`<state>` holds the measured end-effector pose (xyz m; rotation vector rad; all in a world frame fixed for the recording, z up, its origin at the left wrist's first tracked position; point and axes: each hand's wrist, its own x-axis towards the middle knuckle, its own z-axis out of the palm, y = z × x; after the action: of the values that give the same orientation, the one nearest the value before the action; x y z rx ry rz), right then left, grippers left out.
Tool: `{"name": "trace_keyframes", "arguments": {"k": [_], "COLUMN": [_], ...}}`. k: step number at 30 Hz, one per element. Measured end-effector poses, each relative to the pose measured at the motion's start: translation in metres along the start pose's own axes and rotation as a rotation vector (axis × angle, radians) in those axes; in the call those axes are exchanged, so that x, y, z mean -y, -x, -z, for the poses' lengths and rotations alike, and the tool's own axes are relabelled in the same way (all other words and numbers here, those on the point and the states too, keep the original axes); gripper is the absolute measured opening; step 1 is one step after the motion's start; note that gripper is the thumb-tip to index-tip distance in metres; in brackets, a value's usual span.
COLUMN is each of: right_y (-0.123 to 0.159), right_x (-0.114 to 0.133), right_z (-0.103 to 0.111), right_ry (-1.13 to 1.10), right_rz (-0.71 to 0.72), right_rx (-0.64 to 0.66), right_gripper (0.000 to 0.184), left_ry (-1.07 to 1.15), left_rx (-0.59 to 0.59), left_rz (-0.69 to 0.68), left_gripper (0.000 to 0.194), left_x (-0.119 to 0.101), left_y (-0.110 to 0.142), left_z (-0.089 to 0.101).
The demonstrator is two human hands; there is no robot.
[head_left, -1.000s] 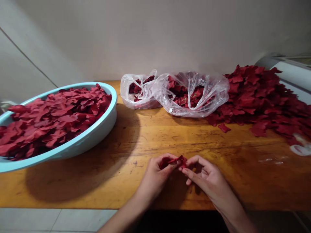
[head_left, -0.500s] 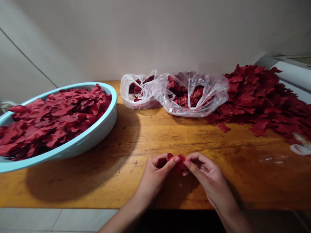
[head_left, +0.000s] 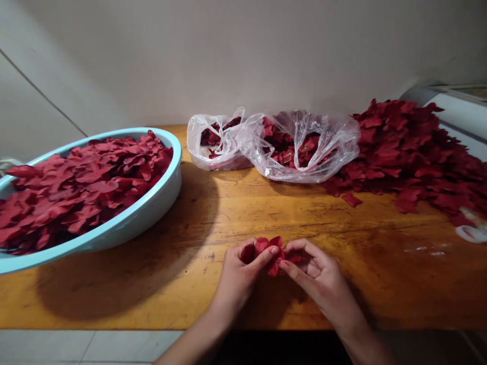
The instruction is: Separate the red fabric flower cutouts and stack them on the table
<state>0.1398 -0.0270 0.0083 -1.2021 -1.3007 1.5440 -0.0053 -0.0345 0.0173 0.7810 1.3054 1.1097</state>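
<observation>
Near the front edge of the table, my left hand (head_left: 243,268) is closed on a red fabric flower (head_left: 274,266), thumb on top of its petals. More red petals show in the curl of the left fingers. From the other side, my right hand (head_left: 317,268) pinches the edge of the same flower between thumb and fingers. Part of the flower is hidden by the fingertips, so I cannot tell how many layers it has.
A light blue basin (head_left: 175,165) heaped with red petal pieces stands at left. Behind, against the wall, sit a small clear plastic bag (head_left: 196,147) and a larger one (head_left: 327,170), both holding red pieces. A red pile (head_left: 403,147) spreads at right on the wooden table (head_left: 236,213).
The red flower between my hands has turned and spread, showing more petals. My left hand has shifted slightly left, and my right fingers have changed their hold.
</observation>
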Motion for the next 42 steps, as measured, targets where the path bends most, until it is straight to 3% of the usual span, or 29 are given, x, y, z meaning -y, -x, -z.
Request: {"name": "trace_keyframes", "arguments": {"k": [9, 12, 16, 19, 22, 26, 28, 31, 34, 38, 42], "right_y": [-0.007, -0.008, -0.01, -0.009, -0.01, -0.015, -0.017, -0.018, -0.013, -0.006, -0.01], "right_x": [-0.001, -0.005, -0.006, 0.0, 0.003, -0.003, -0.008, -0.012, -0.006, 0.007, 0.006], "right_z": [-0.003, 0.001, 0.022, 0.042, 0.055, 0.056, 0.054, 0.05, 0.045, 0.033, 0.019], "right_ry": [-0.06, -0.055, -0.015, 0.152, 0.399, 0.709, 0.826, 0.901, 0.895, 0.85, 0.87], "right_rz": [0.008, 0.023, 0.068, 0.023, -0.002, 0.096, 0.179, 0.298, 0.379, 0.44, 0.481], "right_rx": [0.013, -0.052, -0.181, -0.17, -0.061, 0.036, 0.025, -0.052, -0.108, -0.092, -0.061], "right_gripper": [0.022, 0.02, 0.022, 0.024, 0.023, 0.017, 0.013, 0.013, 0.014, 0.013, 0.01], "left_ry": [-0.152, -0.189, -0.193, -0.291, -0.457, -0.583, -0.594, -0.463, -0.198, 0.123, 0.272], "left_rx": [0.093, 0.147, 0.113, 0.054, -0.01, -0.006, -0.035, -0.097, -0.115, -0.071, -0.035], "left_rz": [0.008, -0.035, -0.068, -0.121, -0.239, -0.314, -0.335, -0.294, -0.194, -0.103, -0.07], "left_gripper": [0.044, 0.043, 0.034, 0.027, 0.031, 0.029, 0.027, 0.026, 0.028, 0.036, 0.027], "left_x": [0.002, 0.003, -0.001, -0.001, 0.002, 0.008, 0.01, 0.01, 0.006, 0.001, 0.001], "left_y": [0.002, 0.0, 0.0, -0.001, -0.002, -0.002, -0.002, -0.001, 0.0, 0.005, 0.008], "left_z": [0.0, 0.001, 0.003, 0.006, 0.01, 0.019, 0.025, 0.034, 0.04, 0.04, 0.036]}}
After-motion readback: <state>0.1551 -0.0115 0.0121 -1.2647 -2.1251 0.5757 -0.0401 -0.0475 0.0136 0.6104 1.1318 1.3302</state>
